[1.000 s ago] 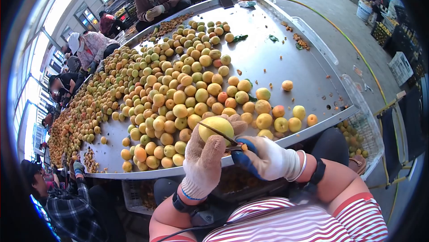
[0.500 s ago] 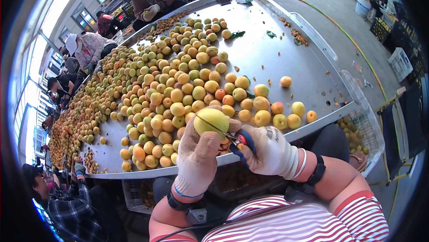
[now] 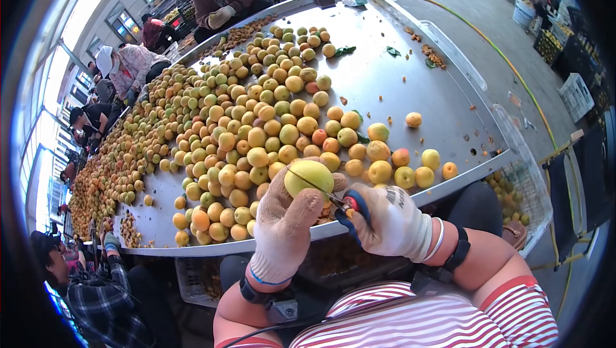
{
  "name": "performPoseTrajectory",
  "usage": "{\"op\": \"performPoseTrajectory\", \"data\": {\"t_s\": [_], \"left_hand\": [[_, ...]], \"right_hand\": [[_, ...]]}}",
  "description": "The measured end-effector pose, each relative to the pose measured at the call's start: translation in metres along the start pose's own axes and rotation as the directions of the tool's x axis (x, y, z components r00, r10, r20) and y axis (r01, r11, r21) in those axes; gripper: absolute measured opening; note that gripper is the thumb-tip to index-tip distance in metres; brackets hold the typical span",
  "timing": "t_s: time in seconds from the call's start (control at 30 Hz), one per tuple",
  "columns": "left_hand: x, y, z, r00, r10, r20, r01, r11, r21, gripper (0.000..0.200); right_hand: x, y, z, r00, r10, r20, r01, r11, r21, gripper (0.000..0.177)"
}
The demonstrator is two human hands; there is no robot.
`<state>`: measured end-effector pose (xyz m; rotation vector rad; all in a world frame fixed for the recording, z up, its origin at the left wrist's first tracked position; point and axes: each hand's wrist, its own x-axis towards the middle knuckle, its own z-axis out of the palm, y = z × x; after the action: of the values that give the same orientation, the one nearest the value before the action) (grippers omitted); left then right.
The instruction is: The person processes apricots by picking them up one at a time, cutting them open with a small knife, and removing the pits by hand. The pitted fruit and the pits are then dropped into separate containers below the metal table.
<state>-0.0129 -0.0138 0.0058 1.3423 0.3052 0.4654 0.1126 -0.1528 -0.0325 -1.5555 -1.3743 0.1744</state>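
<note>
Yellow-green fruit [image 3: 307, 178] sits in the left hand [image 3: 287, 219], fingers wrapped round it, above the near edge of the metal table [image 3: 443, 97]. Probably light, firmish, bruises easily, so I'd cup the sides. Right hand [image 3: 393, 221] grips one dark-bladed tool [image 3: 335, 200]. One fruit held; loose fruit [image 3: 258, 156] on the table, way too many to count.

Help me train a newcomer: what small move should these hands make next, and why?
I'd turn the yellow-green fruit slightly with the left hand, holding the right hand steady. The left cradles the fruit and the right grips a tool whose dark blade lies across the fruit, so a small turn would probably lead the blade round. How deep the blade sits, I can't tell.
</note>
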Motion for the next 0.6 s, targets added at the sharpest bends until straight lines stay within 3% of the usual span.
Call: {"op": "performPoseTrajectory", "data": {"t_s": [0.07, 0.13, 0.17, 0.23, 0.37, 0.4, 0.43, 0.57, 0.6], "left_hand": [[0.000, -0.006, 0.003, 1.000, 0.027, -0.016, -0.028, 0.999, -0.041, 0.045], [0.000, -0.009, 0.003, 0.998, 0.057, -0.033, -0.060, 0.995, -0.080, 0.046], [-0.001, -0.010, 0.002, 0.998, 0.057, -0.032, -0.059, 0.996, -0.060, 0.047], [-0.002, -0.008, 0.005, 0.997, 0.056, -0.046, -0.057, 0.998, -0.026, 0.053], [-0.002, -0.009, 0.004, 0.994, 0.096, -0.044, -0.096, 0.995, 0.003, 0.054], [-0.001, -0.009, 0.004, 0.991, 0.126, -0.038, -0.124, 0.991, 0.043, 0.055], [-0.001, -0.009, 0.003, 0.988, 0.154, -0.031, -0.151, 0.985, 0.082, 0.056], [-0.002, -0.010, 0.002, 0.983, 0.183, -0.018, -0.181, 0.980, 0.086, 0.057], [-0.004, -0.007, 0.004, 0.989, 0.144, -0.021, -0.144, 0.989, 0.022, 0.057]], "right_hand": [[0.000, 0.001, -0.003, 0.997, -0.069, -0.040, 0.066, 0.996, -0.058, 0.021], [0.002, 0.002, -0.007, 0.977, 0.121, 0.175, -0.142, 0.984, 0.111, 0.021], [0.002, 0.004, -0.006, 0.977, 0.118, 0.175, -0.138, 0.984, 0.110, 0.021], [0.002, 0.011, -0.004, 0.921, 0.165, 0.353, -0.351, 0.743, 0.570, 0.017], [0.004, 0.005, -0.011, 0.916, 0.156, 0.369, -0.341, 0.787, 0.514, 0.017], [0.002, 0.003, -0.011, 0.977, 0.090, 0.192, -0.140, 0.954, 0.266, 0.017], [0.001, 0.002, -0.011, 0.998, -0.037, 0.041, 0.039, 0.998, -0.042, 0.017], [0.001, 0.005, -0.011, 0.996, -0.001, 0.092, -0.003, 0.999, 0.047, 0.016], [0.000, 0.008, -0.011, 0.959, 0.138, 0.248, -0.216, 0.921, 0.325, 0.018]]}}
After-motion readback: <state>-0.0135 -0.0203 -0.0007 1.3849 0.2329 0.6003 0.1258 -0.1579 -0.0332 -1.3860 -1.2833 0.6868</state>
